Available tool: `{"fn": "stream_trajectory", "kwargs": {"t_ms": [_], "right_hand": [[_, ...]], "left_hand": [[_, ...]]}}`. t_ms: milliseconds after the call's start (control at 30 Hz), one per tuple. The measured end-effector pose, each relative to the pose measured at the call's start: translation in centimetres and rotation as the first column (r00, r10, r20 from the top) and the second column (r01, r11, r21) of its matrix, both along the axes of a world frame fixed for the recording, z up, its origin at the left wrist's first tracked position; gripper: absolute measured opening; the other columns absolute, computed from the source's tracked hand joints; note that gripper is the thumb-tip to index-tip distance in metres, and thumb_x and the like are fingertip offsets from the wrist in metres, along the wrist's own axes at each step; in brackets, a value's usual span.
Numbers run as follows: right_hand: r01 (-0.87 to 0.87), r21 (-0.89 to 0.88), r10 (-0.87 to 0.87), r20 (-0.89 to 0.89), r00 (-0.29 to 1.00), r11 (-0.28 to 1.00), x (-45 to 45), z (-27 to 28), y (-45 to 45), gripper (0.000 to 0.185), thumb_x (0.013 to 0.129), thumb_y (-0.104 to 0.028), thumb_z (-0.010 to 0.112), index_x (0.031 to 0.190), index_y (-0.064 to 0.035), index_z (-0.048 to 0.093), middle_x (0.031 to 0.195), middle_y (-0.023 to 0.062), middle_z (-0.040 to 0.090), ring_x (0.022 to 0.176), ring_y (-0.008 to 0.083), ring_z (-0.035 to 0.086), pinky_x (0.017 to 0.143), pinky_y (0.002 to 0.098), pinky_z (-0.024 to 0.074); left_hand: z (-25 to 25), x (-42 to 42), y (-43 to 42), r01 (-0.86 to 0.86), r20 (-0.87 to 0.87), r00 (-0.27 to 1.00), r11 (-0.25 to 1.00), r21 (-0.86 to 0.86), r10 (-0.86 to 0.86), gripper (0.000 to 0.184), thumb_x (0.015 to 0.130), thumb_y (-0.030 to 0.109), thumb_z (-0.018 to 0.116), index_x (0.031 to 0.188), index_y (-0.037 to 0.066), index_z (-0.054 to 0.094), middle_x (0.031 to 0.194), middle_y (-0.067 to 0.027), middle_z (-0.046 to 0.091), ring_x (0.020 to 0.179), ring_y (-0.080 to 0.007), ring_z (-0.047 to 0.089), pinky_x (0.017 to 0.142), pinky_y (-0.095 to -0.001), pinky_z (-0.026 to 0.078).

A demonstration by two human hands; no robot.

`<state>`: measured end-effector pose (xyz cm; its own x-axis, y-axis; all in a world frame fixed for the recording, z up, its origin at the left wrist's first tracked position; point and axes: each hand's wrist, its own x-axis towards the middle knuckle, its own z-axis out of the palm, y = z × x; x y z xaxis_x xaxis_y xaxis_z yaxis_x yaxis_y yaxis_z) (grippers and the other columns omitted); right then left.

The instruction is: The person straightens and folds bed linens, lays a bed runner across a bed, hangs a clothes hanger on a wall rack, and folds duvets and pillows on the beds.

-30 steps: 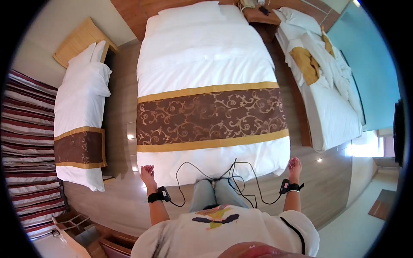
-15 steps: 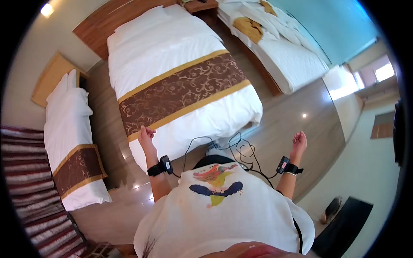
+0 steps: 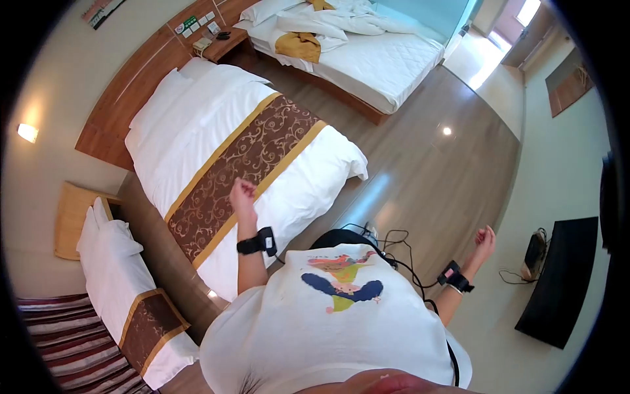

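Note:
My left hand (image 3: 243, 196) is raised in front of the middle bed, over its brown patterned runner (image 3: 223, 177) in the view. Its fingers are loosely curled, and whether they touch each other is too small to tell. My right hand (image 3: 484, 243) is held out at the right above the wooden floor (image 3: 433, 171), fingers bent. No object shows in either hand. Each wrist wears a black strap with a small box, and black cables (image 3: 410, 259) hang in front of my body.
A small bed (image 3: 118, 262) stands at the left by a striped curtain (image 3: 65, 328). Farther back are a nightstand (image 3: 226, 44) with a phone and a bed with rumpled bedding (image 3: 367, 59). A black television (image 3: 561, 282) is on the right wall. A doorway lies at the top right.
The view has turned to the right, so the beds have swung left and the television has come into sight. Both arms are still held out, away from the beds' surfaces.

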<state>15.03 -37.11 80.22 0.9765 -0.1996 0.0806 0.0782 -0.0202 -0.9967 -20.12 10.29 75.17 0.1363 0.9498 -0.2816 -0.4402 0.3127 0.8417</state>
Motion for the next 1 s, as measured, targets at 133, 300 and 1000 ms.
{"fn": "stream_trajectory", "kwargs": {"t_ms": [133, 300, 1000], "right_hand": [[0.098, 0.005, -0.099, 0.01, 0.995, 0.995, 4.8, 0.4, -4.2, 0.015, 0.078, -0.013, 0.043, 0.085, -0.0051, 0.053, 0.066, 0.002, 0.053, 0.059, 0.0082, 0.049, 0.053, 0.0181, 0.0376], [0.091, -0.014, -0.091, -0.044, 0.995, 0.996, 12.8, -1.6, -6.8, 0.015, 0.078, -0.014, 0.044, 0.083, -0.0037, 0.053, 0.066, 0.0036, 0.054, 0.058, 0.0088, 0.049, 0.053, 0.0185, 0.0377], [-0.774, 0.012, 0.765, -0.163, 0.624, 0.633, 42.0, 2.1, 36.0, 0.016, 0.078, -0.017, 0.045, 0.088, -0.0058, 0.05, 0.068, 0.0016, 0.053, 0.061, 0.0085, 0.05, 0.054, 0.0175, 0.0347]], "left_hand": [[1.1, 9.9, -1.4, 0.084, -0.023, 0.996, 0.996, 0.037, -0.083, 0.026, 0.079, 0.027, 0.042, 0.061, 0.009, 0.044, 0.056, -0.0011, 0.045, 0.052, -0.0105, 0.045, 0.051, -0.0202, 0.035], [2.8, 19.6, -2.8, 0.105, -0.008, 0.994, 0.994, -0.022, -0.105, 0.026, 0.079, 0.028, 0.041, 0.061, 0.009, 0.045, 0.056, -0.0007, 0.046, 0.055, -0.0101, 0.049, 0.051, -0.0198, 0.035], [-1.2, 30.8, 14.3, -0.423, 0.233, 0.856, 0.885, -0.196, 0.461, 0.021, 0.077, 0.028, 0.045, 0.063, 0.012, 0.045, 0.059, 0.0002, 0.047, 0.057, -0.0113, 0.047, 0.048, -0.0208, 0.035]]}}
